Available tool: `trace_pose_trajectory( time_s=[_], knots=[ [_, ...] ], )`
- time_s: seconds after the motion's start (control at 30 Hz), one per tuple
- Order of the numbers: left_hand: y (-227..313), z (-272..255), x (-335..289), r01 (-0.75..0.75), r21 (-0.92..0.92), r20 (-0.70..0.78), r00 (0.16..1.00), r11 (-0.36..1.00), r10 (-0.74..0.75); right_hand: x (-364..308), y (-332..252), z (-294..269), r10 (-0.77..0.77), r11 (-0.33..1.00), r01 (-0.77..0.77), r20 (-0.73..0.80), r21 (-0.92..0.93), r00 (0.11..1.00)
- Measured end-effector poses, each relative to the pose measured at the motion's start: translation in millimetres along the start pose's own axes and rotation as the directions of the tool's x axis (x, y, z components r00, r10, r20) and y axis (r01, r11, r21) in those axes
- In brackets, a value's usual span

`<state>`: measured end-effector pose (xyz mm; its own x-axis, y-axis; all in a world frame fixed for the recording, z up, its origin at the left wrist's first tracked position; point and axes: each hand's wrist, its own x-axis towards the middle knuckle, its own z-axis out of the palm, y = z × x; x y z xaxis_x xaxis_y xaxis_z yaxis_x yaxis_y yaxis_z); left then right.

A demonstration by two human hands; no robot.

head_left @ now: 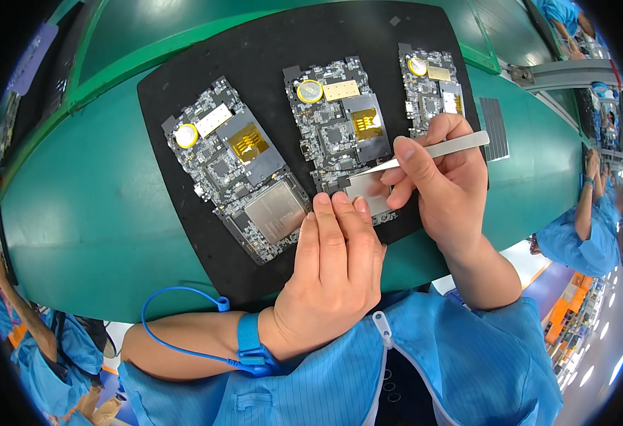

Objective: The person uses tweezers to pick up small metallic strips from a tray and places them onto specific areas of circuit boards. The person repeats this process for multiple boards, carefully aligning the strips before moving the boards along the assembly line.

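Note:
My left hand point(336, 263) lies with its fingers stretched out over the lower end of the middle circuit board point(336, 138). Between thumb and fingers, my right hand point(453, 188) grips silver tweezers point(462, 144). Their tips point left and meet the board just above its silver metal shield point(368, 190), partly covered by my hands. This board also carries a round coin cell point(309, 91) and an amber film patch point(366, 123). A similar board point(219, 167) lies to the left, fully in sight. A third board point(431, 89) sits at the far right, its lower end hidden behind my right hand.
All three boards rest on a black mat point(162, 99) on a green tabletop point(98, 206). Dark grey strips point(494, 128) lie right of the mat. A blue wrist strap point(249, 334) with a cord point(157, 298) is on my left wrist. People in blue point(585, 234) sit nearby.

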<state>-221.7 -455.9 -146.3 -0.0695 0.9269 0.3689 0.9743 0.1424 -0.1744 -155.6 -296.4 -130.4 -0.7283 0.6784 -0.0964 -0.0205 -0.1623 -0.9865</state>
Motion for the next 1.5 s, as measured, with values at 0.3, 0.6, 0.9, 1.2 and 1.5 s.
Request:
trace_pose_trajectory(
  time_s=[0.3, 0.6, 0.9, 1.2, 1.5],
  knots=[
    [-3, -3, 8, 0.025, -0.115, -0.044, 0.999, 0.993, -0.03, 0, 3, -1, 0.005, 0.999, -0.005, -0.01, 0.038, 1.0],
    [-3, -1, 5, 0.0, -0.075, -0.055, 0.998, 0.997, -0.004, 1, 2, -4, -0.013, 0.998, 0.013, -0.002, 0.063, 1.0],
    [-4, 0, 4, -0.004, -0.069, -0.057, 0.998, 0.998, 0.0, 1, 1, -3, 0.016, 1.0, -0.016, 0.007, 0.02, 1.0],
    [-4, -2, 5, 0.059, -0.131, 0.001, 0.998, 0.99, -0.059, 1, -2, 0, 0.01, 1.0, -0.01, -0.011, -0.01, 1.0],
    [-9, -3, 8, 0.121, -0.271, 0.046, 0.993, 0.955, -0.113, -13, 3, -11, -0.532, 0.549, 0.69, 0.439, -0.472, 0.724]
  ],
)
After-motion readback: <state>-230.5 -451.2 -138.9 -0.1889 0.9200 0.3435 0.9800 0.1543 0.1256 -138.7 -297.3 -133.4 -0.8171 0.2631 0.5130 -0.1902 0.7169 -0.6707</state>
